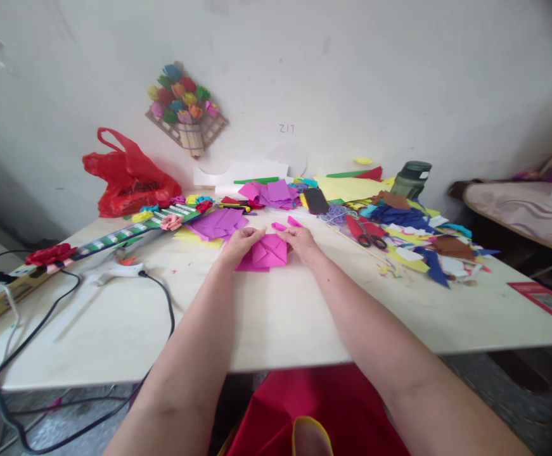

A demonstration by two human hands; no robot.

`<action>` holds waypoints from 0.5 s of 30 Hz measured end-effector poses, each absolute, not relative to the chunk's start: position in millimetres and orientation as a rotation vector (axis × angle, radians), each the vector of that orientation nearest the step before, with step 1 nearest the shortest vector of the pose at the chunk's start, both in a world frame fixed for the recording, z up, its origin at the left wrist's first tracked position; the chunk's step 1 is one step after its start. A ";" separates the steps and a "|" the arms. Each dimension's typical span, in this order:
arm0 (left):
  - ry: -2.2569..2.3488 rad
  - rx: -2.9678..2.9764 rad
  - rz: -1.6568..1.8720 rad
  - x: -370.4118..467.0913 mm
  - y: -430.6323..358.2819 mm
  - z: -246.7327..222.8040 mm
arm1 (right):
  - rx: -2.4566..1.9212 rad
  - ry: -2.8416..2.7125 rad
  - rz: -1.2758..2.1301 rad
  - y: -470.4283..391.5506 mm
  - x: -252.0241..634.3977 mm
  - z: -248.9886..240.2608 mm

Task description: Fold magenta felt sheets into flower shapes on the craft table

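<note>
Here's the left hand point(244, 246), thumb and fingers pinching the folded pink paper point(270, 251) at its ten o'clock edge, and the right hand point(303, 240) grips it at two o'clock! That paper sits low over the tabletop point(285, 323), squarely between them. Small pink strips point(295, 221) poke up just beside the right fingers. Further out, purple sheets point(218, 223) lie at ten o'clock, black-handled scissors point(369, 239) at three, a white corded tool point(114, 272) at nine, a dark bottle point(409, 180) at two.
</note>
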State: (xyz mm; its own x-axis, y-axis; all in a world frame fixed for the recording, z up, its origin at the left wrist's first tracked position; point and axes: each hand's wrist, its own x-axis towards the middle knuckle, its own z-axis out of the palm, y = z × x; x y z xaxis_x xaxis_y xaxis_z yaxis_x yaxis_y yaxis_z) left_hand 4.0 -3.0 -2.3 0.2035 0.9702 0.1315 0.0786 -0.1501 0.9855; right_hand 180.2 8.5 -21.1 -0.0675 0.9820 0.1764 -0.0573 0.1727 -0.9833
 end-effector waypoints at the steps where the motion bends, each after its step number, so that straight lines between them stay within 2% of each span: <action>1: 1.062 1.472 1.106 3.7 -2.4 -2.9 | -1.005 -1.295 1.153 8.6 180.1 -21.1; 9: 1.119 1.462 1.117 4.7 4.4 -8.3 | -0.975 -1.281 1.199 6.6 180.0 -18.2; 15: 0.929 1.359 1.203 4.2 0.2 -4.9 | -1.003 -1.202 1.199 5.8 178.0 -16.4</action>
